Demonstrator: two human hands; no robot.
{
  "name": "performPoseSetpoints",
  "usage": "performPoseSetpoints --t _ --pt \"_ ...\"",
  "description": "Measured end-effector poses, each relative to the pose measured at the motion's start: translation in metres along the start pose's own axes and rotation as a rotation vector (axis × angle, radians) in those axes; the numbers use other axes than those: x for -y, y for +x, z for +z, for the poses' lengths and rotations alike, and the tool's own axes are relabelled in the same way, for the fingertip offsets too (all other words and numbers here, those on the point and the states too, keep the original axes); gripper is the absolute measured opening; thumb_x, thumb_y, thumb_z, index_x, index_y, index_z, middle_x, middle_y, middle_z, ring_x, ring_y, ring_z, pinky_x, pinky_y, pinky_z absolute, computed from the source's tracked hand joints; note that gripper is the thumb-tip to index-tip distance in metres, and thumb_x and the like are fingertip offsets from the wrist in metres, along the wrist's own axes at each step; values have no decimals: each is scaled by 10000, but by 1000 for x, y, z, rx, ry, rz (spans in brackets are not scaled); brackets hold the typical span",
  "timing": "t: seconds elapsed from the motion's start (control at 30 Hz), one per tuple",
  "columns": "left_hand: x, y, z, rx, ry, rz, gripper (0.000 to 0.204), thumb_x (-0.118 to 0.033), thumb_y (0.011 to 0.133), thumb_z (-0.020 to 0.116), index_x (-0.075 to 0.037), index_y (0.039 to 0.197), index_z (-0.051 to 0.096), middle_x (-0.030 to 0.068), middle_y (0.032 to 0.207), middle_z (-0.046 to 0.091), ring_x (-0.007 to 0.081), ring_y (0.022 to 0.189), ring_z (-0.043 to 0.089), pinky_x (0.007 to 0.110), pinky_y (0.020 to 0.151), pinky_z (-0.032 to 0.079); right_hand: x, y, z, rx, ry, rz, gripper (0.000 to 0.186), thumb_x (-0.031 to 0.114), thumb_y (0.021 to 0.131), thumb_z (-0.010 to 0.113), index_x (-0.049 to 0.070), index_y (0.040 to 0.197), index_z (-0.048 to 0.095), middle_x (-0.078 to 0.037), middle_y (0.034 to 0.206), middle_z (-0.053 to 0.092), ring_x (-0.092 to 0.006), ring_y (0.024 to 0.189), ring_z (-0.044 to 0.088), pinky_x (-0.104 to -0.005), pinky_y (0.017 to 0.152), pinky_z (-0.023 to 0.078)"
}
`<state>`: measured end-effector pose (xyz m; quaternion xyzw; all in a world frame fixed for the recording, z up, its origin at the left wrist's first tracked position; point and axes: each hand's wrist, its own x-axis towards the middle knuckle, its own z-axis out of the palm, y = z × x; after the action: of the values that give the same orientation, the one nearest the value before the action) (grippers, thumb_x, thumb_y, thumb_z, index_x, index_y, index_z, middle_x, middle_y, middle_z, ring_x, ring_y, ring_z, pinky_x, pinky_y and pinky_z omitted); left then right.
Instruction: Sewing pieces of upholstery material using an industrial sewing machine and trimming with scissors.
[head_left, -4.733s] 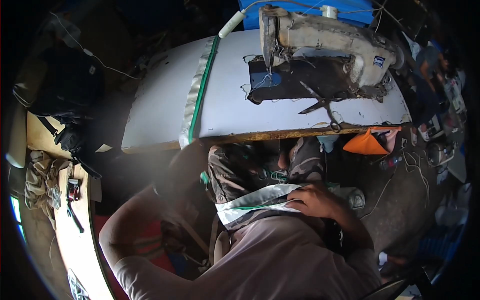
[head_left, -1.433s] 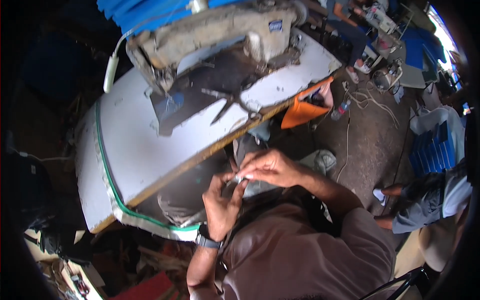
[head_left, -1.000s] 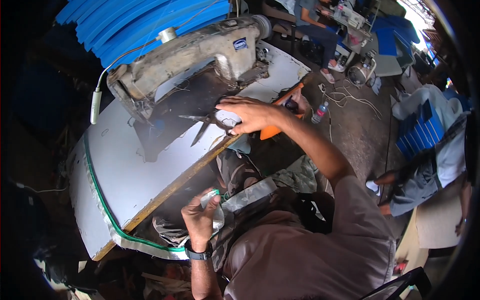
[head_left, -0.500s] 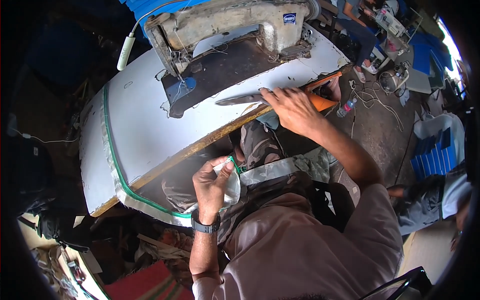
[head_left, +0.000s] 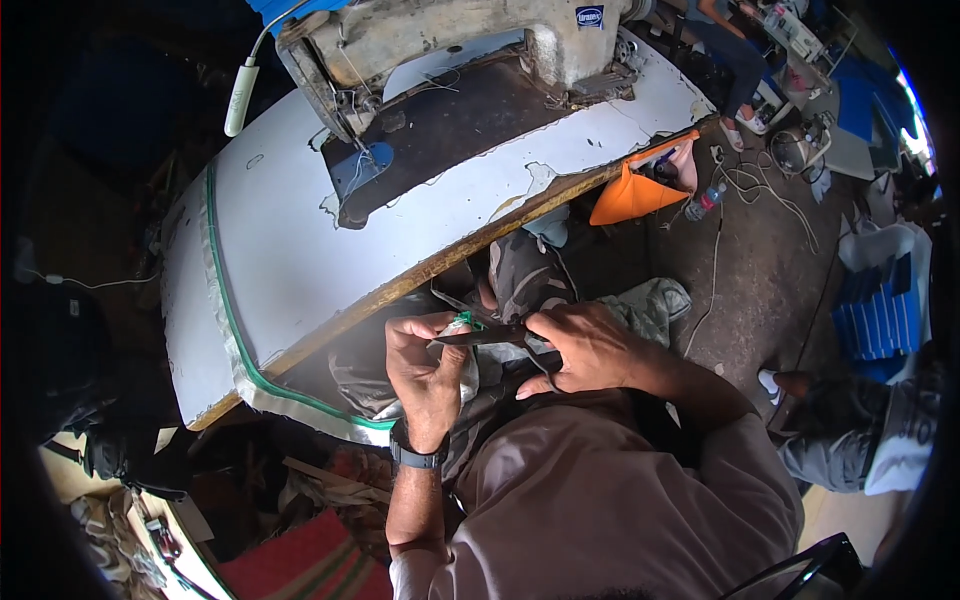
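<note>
My left hand (head_left: 425, 375) is closed on the green-and-white strip's end (head_left: 466, 322), above my lap. My right hand (head_left: 590, 350) grips large dark scissors (head_left: 485, 337) by the handles, with the blades spread around that end, close by my left fingertips. The long strip (head_left: 225, 310) runs across the left part of the white sewing table (head_left: 270, 230) and down over its front edge toward my lap. The old sewing machine (head_left: 450, 40) stands on the table above my hands, with a dark bed plate under its needle.
An orange pouch (head_left: 645, 195) hangs at the table's right front, near a bottle (head_left: 707, 200) and cables on the floor. At right are a blue stack (head_left: 875, 310) and a person's legs (head_left: 840, 440); another person (head_left: 740, 75) sits behind. A dark bag (head_left: 120, 440) lies at left.
My right hand has lifted the scissors off the table and brought them down to my left hand. The view swung toward the right since the oldest frame.
</note>
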<state>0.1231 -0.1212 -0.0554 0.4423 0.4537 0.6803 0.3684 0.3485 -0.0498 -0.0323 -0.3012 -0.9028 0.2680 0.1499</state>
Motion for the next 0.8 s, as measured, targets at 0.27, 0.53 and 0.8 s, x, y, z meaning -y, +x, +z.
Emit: performPoseSetpoints --t 0.27,0.53,0.8 --pt "-6 -6 -1 30 -18 -79 360 -18 954 749 -94 1076 419 124 1117 687 137 974 637 284 849 524 -1 1 5 -69 4 -98 741 628 749 845 17 1071 579 -113 805 650 -324 737 681 -438 645 546" --pt "-3 -4 4 10 41 -59 354 40 954 709 -93 1055 397 130 1120 685 128 969 626 262 839 516 -4 3 2 -158 -64 -128 701 583 756 855 19 1066 579 -117 800 647 -335 740 684 -439 640 544" --pt "-9 -7 6 -43 134 -50 367 -22 950 745 -93 1059 403 83 1031 608 128 876 600 267 767 502 -14 -1 9 -261 52 -233 487 456 831 859 51 951 616 -123 722 622 -355 653 668 -436 564 509"
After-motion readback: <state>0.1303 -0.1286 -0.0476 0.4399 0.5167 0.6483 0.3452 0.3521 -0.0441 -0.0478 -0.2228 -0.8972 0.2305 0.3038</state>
